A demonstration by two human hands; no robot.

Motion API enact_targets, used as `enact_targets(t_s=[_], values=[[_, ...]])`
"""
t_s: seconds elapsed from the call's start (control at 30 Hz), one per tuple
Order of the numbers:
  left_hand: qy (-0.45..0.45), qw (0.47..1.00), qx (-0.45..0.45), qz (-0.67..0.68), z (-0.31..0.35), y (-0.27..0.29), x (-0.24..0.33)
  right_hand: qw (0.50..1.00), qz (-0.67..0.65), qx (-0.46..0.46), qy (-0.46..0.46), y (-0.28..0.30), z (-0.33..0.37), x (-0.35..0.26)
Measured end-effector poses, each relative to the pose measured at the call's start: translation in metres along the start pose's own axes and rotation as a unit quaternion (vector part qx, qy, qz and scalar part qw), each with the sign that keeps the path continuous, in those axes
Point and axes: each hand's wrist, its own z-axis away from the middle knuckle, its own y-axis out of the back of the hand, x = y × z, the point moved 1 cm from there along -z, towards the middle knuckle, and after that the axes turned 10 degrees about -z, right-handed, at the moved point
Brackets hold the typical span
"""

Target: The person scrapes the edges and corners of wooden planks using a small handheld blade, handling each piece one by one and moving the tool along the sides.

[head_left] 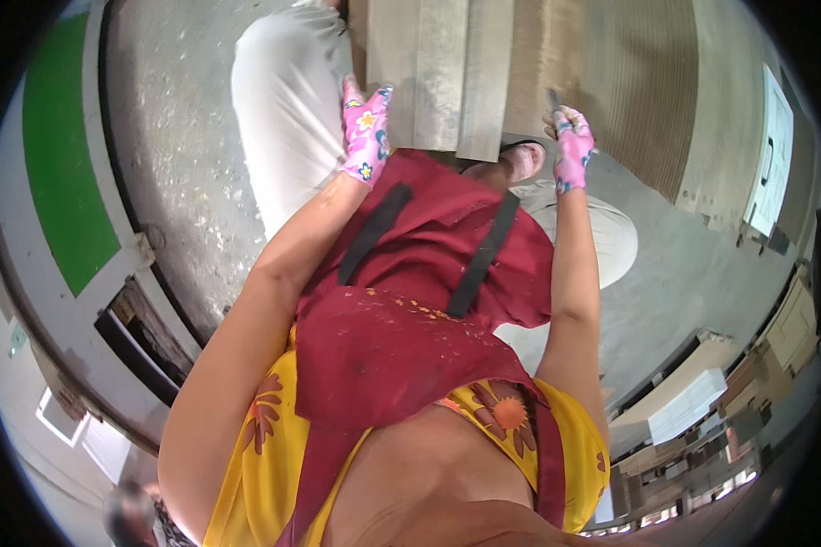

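Note:
My left hand (367, 137), in a pink flowered glove, lies at the near left corner of a stack of grey-brown boards (440, 73). Its fingers and thumb are apart, touching the left edge of the pale board there, and nothing is gripped. My right hand (572, 150), gloved the same way, is closed on a slim dark tool (555, 98) at the right side of the boards. Most of that tool is hidden by the fingers, so its kind is unclear. One narrow board (485, 82) sticks out nearer to me than the others.
A wide ribbed brown panel (643, 91) lies to the right of the stack. Beyond it is a pale board (768, 150) with a dark handle shape. A green-and-white panel (64, 155) stands at the left. My sandalled foot (523, 162) is just below the boards.

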Motion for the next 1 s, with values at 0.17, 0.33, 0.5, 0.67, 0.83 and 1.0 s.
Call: enact_targets(t_s=[0.17,0.33,0.5,0.67,0.83,1.0], values=[[0.032,0.998,0.027,-0.044,-0.013,-0.014,-0.024,0.919,-0.305,0.188,-0.164,0.092,-0.063,0.063],[0.03,0.998,-0.006,-0.046,0.0,-0.025,0.007,0.836,-0.173,0.51,-0.102,0.156,-0.077,0.138],[0.064,0.998,0.017,0.008,0.007,-0.023,0.02,0.847,-0.256,0.415,-0.214,0.118,-0.061,0.102],[0.047,0.998,0.048,-0.007,-0.001,-0.026,0.004,0.838,-0.271,0.416,-0.225,0.132,-0.063,0.117],[0.044,0.999,0.02,0.0,0.002,-0.024,0.014,0.819,-0.277,0.415,-0.283,0.119,-0.067,0.113],[0.026,0.999,-0.015,0.038,0.002,-0.023,0.001,0.845,-0.272,0.361,-0.285,0.169,-0.09,0.173]])
